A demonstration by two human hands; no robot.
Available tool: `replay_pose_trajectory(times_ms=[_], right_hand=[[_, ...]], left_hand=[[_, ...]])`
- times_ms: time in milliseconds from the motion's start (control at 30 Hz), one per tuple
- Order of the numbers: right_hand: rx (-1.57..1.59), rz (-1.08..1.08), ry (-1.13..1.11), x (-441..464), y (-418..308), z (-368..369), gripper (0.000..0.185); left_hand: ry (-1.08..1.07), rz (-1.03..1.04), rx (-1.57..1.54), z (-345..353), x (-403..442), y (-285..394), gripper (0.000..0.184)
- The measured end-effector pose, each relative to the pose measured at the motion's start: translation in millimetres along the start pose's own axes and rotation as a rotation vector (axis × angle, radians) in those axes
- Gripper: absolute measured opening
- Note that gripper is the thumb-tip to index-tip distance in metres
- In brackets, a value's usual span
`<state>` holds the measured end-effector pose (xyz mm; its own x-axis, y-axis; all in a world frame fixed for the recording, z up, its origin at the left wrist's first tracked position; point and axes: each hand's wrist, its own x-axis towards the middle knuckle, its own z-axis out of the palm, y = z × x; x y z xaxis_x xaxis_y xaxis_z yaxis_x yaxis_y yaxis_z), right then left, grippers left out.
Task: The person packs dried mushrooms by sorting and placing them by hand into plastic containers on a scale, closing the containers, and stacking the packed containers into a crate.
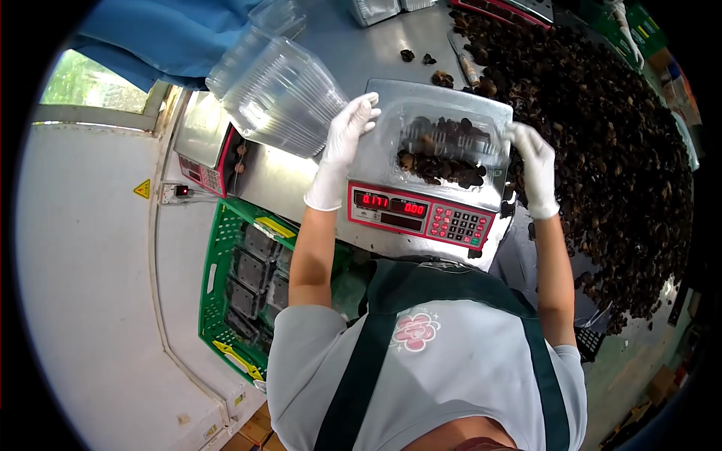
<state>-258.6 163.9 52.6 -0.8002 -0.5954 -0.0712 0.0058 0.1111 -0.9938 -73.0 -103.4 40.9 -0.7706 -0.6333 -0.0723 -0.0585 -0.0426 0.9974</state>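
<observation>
Your gloved left hand (347, 139), fingers loosely bent, is at the left edge of the scale (421, 214) in the middle of the frame, while your gloved right hand (536, 169) is at its right edge, its grip hard to make out. Between them a clear plastic box (481, 139) with dark mushrooms (440, 167) sits on the plate, and the display (389, 203) reads 0.171 and 0.00. A heap of mushrooms (602, 150) fills the upper right; nested clear boxes (282, 94) lie upper left, and a green crate (212, 252) of packs (252, 269) stands lower left.
</observation>
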Motion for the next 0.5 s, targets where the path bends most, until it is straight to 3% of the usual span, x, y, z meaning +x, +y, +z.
replay_pose_trajectory(times_ms=[67,167,233,300,367,433,500], right_hand=[[-0.109,-0.054,0.020,-21.3,24.8,3.4,0.030],[-0.431,-0.221,0.081,-51.0,27.8,9.3,0.041],[-0.352,-0.068,0.060,-60.1,30.4,13.0,0.049],[-0.303,0.072,0.015,-66.0,21.4,14.0,0.049],[-0.273,0.136,-0.005,-63.7,28.2,11.7,0.040],[-0.148,0.330,-0.129,-61.7,29.3,9.6,0.031],[-0.106,0.328,-0.149,-63.2,33.4,10.6,0.022]], left_hand=[[-0.084,0.052,-0.024,3.0,-12.2,-7.0,0.066],[-0.143,0.001,0.068,14.9,-40.0,-16.9,0.059],[-0.126,0.000,0.242,18.3,-54.0,-27.0,0.059],[-0.117,-0.189,0.070,18.1,-61.1,-30.8,0.051],[-0.103,-0.248,0.069,17.5,-66.9,-26.4,0.044],[-0.081,-0.303,0.067,17.0,-70.6,-24.0,0.037],[-0.142,-0.397,-0.042,14.3,-74.2,-28.4,0.024]])
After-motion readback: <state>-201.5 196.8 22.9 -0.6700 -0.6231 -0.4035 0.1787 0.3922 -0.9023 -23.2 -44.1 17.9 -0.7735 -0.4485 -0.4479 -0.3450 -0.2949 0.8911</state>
